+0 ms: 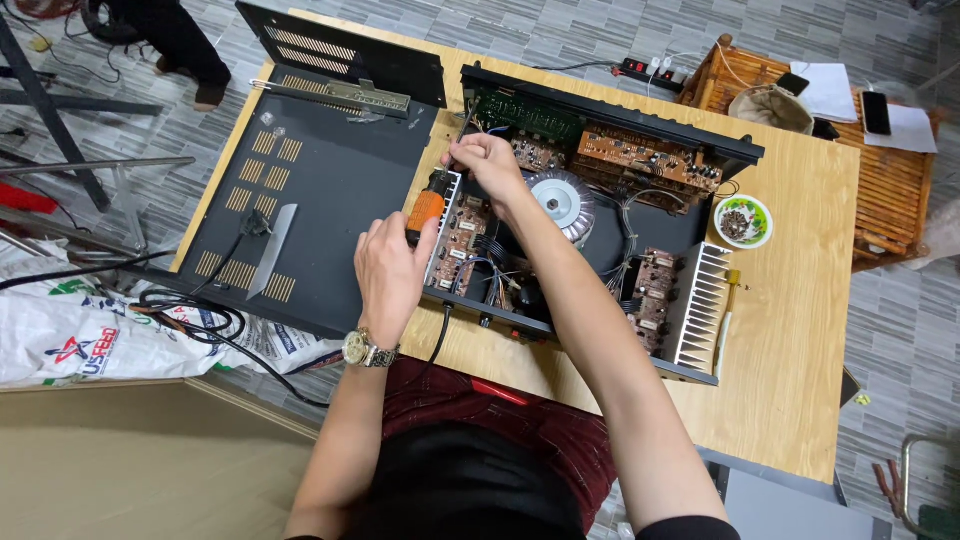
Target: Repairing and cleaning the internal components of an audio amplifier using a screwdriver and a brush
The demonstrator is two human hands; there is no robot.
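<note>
Screwdriver: an orange-and-black-handled screwdriver (428,205) stood over the left edge of the opened amplifier, its tip hidden near the finned heat sink there.
Left hand: the left hand (390,268) was clenched around the orange handle, thumb along its side; a metal wristwatch (365,350) sat on that wrist.
Right hand: the right hand (487,163) pinched at the upper end of the screwdriver, fingers curled; what lay between the fingertips could not be told.
Amplifier: the black amplifier chassis (590,232) lay open on the bench, lid off, showing brown circuit boards and bundled wires.
Transformer: a round silver toroidal transformer (562,200) sat in the middle of the chassis, just right of the right forearm.
Heat sink: a large ribbed aluminium heat sink (698,305) stood at the chassis's right end.
Cover: the black perforated metal cover (320,190) lay flat just left of the chassis, with a grey metal strip (272,250) on it.
Bowl: a small green-rimmed bowl (743,221) holding dark small parts stood on the bench near the chassis's far right corner.
Bench: the wooden bench (800,330) carried all of this.
Power strip: a black power strip (648,72) lay on the tiled floor beyond the bench.
Cables: black cables (190,315) coiled over a white printed sack at the left.
</note>
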